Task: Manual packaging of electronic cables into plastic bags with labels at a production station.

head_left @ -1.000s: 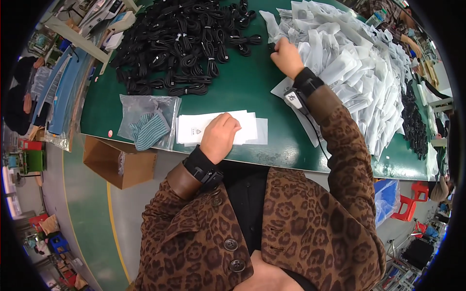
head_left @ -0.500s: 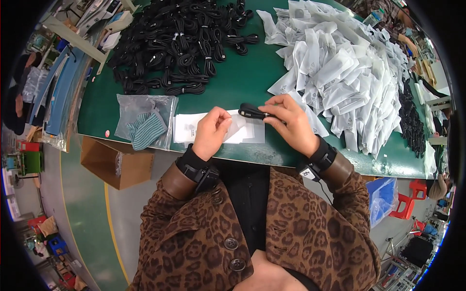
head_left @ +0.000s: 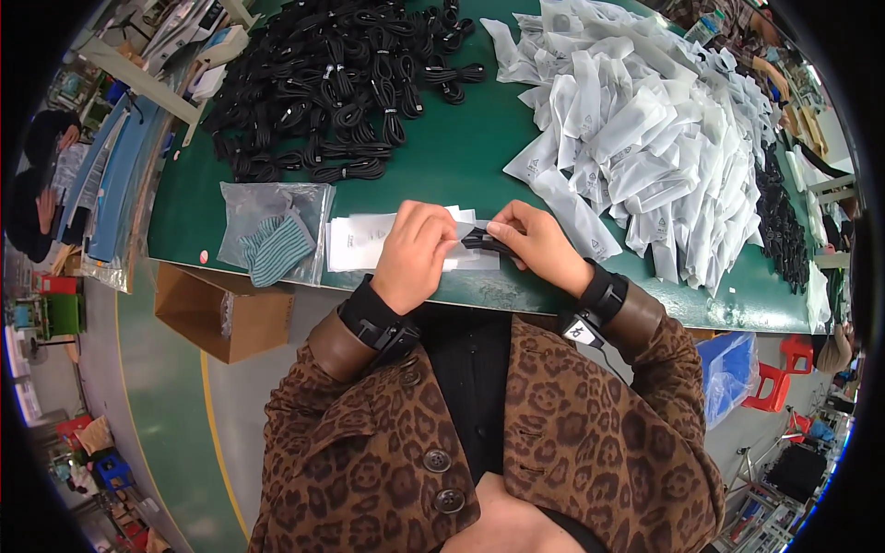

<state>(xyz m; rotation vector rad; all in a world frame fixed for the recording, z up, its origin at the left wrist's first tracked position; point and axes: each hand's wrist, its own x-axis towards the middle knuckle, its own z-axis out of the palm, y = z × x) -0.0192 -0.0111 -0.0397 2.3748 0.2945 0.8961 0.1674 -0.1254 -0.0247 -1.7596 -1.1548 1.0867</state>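
Note:
In my right hand (head_left: 546, 247) is a coiled black cable (head_left: 489, 241), pinched between thumb and fingers. My left hand (head_left: 417, 256) is closed beside it, its fingertips gripping the edge of a frosted plastic bag (head_left: 464, 217). The cable's left end meets the bag's mouth; my left fingers partly hide how far in it lies. Beneath both hands is a stack of flat frosted bags (head_left: 359, 241) near the table's front edge.
A heap of coiled black cables (head_left: 341, 83) lies at the back left, and a large pile of filled frosted bags (head_left: 636, 129) at the right. Left of the stack, a clear bag (head_left: 241, 205) lies under a striped cloth (head_left: 275, 249). Below the table edge stands a cardboard box (head_left: 226, 318).
My right hand has moved slightly left and down, bringing the cable to the bag's mouth. My left hand has shifted right, closer to the cable.

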